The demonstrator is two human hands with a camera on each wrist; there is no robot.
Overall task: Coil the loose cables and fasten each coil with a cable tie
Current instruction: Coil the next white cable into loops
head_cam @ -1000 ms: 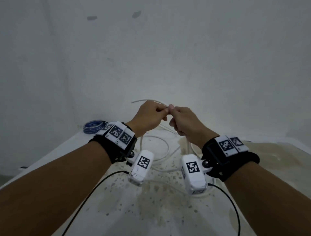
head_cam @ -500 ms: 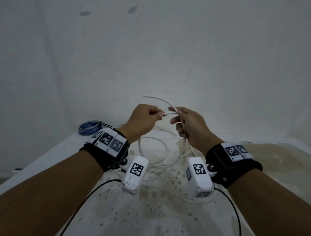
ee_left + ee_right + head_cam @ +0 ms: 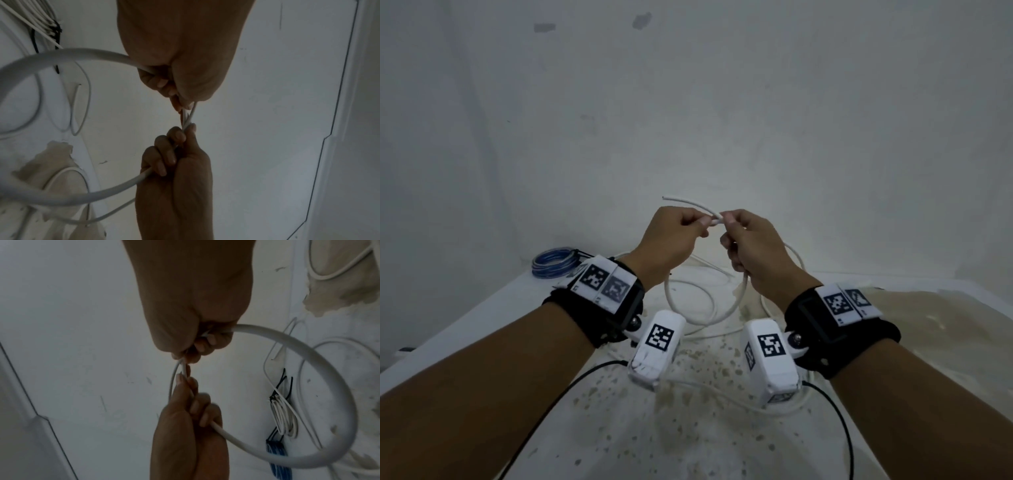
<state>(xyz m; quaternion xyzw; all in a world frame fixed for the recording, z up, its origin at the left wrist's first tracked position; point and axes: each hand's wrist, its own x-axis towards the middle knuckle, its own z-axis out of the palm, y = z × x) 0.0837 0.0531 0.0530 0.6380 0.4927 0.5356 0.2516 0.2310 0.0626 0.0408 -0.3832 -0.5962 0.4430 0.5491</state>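
A white cable [image 3: 736, 308] hangs in one loop over the table [image 3: 482, 308]. My left hand [image 3: 702, 228] and right hand [image 3: 726, 222] meet above it, thumb and forefinger of each pinching the two crossing strands at the loop's top. The cable's free end [image 3: 681, 201] sticks out up and to the left. From the left wrist, my left hand [image 3: 180, 105] comes in from the top and my right hand [image 3: 185, 134] from below, the white cable [image 3: 61, 55] arcing left. In the right wrist view my right hand [image 3: 189, 356] is on top, my left hand [image 3: 185, 381] beneath.
A blue coil [image 3: 554, 263] lies at the table's back left corner. Beside it sits a white coil [image 3: 283, 418] bound with a black tie. More loose white cable [image 3: 722, 401] trails across the stained tabletop. The wall [image 3: 722, 102] stands close behind.
Half a second ago my hands were slightly apart with a short stretch of cable between them. They have come together again at the crossing.
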